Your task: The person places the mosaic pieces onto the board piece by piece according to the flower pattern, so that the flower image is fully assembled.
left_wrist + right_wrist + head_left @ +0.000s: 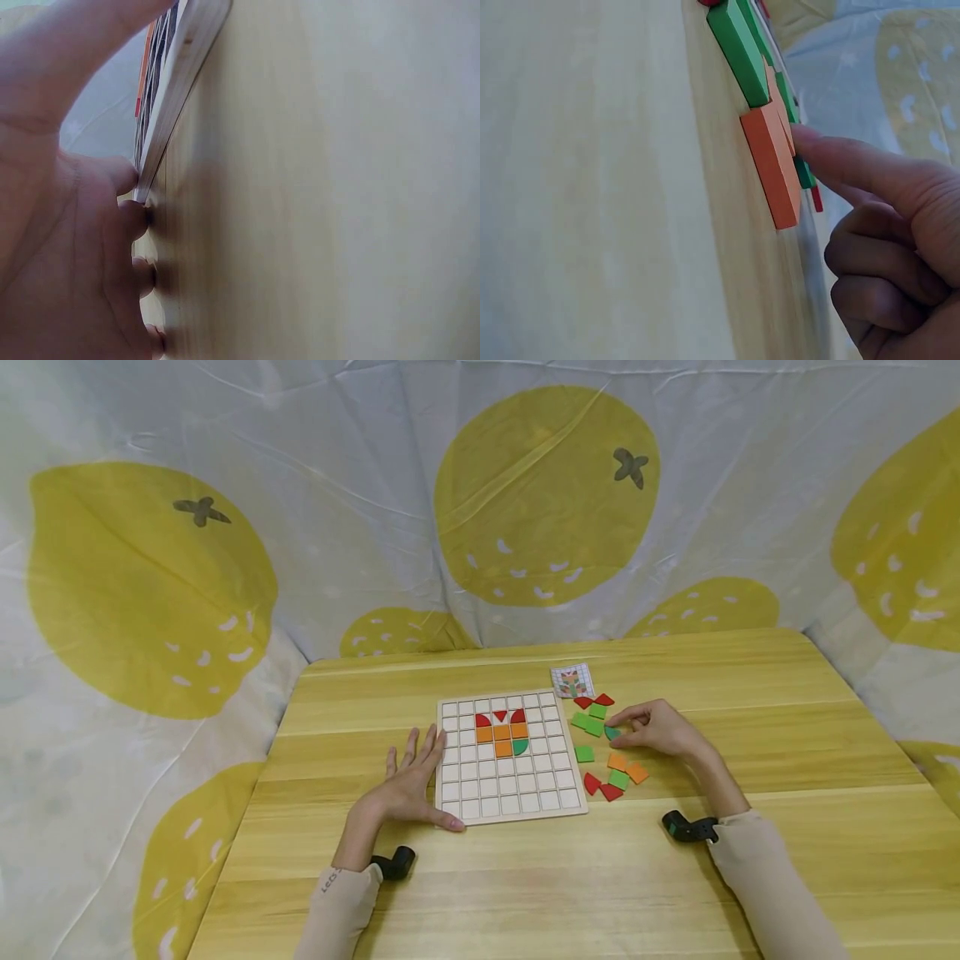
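A square wooden board [468,789] with a grid of white cells lies mid-table. Red, orange and green pieces form a pattern in its upper middle, including a dark green quarter-circle [521,747]. My left hand [401,789] rests spread along the board's left side, thumb at the lower left corner; the left wrist view shows the fingertips by the board's edge [176,97]. Right of the board, my right hand [660,728] pinches another dark green quarter-circle piece [612,733] between thumb and index finger. In the right wrist view the fingertips are partly behind an orange piece [771,165].
Loose green squares [594,727], orange squares [637,772] and red pieces [611,792] lie right of the board. A small pattern card [572,680] sits beyond its top right corner. A lemon-print curtain [547,493] hangs behind the table [525,893].
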`<act>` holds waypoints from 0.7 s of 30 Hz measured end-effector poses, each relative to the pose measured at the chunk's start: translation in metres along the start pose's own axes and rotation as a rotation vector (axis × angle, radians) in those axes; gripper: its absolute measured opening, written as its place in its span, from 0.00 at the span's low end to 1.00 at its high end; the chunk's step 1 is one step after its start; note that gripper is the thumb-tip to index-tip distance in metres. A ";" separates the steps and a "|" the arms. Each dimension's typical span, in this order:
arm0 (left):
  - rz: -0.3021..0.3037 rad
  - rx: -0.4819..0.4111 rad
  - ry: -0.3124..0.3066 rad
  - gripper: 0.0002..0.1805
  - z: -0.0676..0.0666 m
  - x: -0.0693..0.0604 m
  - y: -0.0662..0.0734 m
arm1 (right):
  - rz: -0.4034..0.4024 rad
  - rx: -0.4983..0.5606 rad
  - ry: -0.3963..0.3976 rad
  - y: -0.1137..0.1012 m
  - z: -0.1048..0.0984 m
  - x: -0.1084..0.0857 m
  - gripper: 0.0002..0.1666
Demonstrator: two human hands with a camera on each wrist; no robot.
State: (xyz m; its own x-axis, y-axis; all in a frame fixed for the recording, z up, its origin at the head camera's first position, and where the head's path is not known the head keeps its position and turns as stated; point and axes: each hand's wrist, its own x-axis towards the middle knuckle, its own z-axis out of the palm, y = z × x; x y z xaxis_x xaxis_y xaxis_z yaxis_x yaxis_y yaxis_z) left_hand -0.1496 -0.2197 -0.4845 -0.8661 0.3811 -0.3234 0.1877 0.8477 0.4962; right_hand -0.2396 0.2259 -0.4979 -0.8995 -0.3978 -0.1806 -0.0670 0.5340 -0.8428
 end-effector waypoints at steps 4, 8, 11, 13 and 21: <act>-0.002 -0.001 -0.002 0.82 0.000 0.000 0.000 | 0.004 -0.012 0.023 0.001 0.000 -0.001 0.21; -0.002 0.001 0.000 0.82 0.000 -0.001 0.001 | 0.015 -0.029 0.034 0.004 -0.004 -0.002 0.21; -0.002 0.003 0.002 0.82 -0.001 0.000 0.001 | 0.008 -0.047 0.029 0.004 -0.006 -0.003 0.20; -0.001 0.002 0.004 0.82 -0.001 0.000 0.001 | 0.007 -0.057 0.031 0.004 -0.006 -0.003 0.19; 0.002 0.002 0.000 0.82 -0.001 0.000 0.000 | -0.003 -0.046 0.066 -0.004 0.003 -0.001 0.18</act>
State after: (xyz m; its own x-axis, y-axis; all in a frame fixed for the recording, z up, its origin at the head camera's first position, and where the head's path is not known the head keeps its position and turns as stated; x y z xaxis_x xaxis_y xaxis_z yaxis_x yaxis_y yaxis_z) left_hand -0.1495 -0.2202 -0.4839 -0.8657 0.3828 -0.3226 0.1901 0.8475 0.4956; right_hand -0.2377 0.2222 -0.4959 -0.9258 -0.3499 -0.1428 -0.0879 0.5669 -0.8191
